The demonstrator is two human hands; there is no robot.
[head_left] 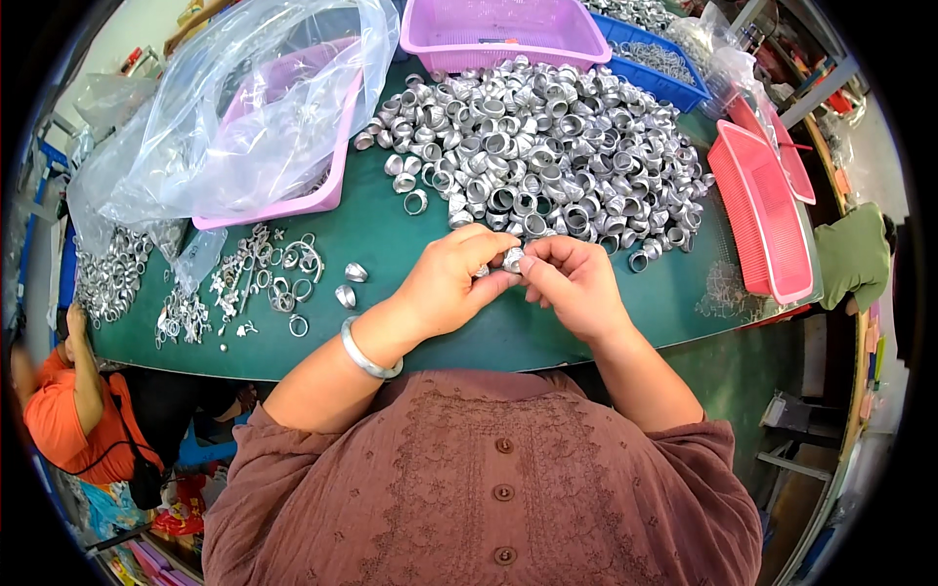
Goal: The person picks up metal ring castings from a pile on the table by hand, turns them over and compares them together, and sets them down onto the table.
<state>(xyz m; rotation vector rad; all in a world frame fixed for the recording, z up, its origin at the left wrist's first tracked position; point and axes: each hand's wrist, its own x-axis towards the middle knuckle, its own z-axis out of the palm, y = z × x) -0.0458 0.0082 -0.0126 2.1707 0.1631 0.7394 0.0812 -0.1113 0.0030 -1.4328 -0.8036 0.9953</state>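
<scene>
Over the table's near middle, my left hand (451, 276) and my right hand (576, 285) meet at their fingertips. Between them is a silver-coloured ring (513, 259), with both thumbs and forefingers closed on it. A second shiny bit shows between my left thumb and forefinger, too small to make out fully. Just beyond my hands spreads a big heap of similar chunky rings (557, 146). Two loose rings, one upper (356, 272) and one lower (345, 296), lie left of my left hand. A pale bangle (363, 352) circles my left wrist.
Small jewellery pieces (259, 273) lie on the green table (391, 234) at left. A purple basket (337, 181) under clear plastic stands behind them. Another purple basket (503, 34), a blue tray (660, 68) and red baskets (757, 210) border the heap. An orange-clad person (68, 420) sits left.
</scene>
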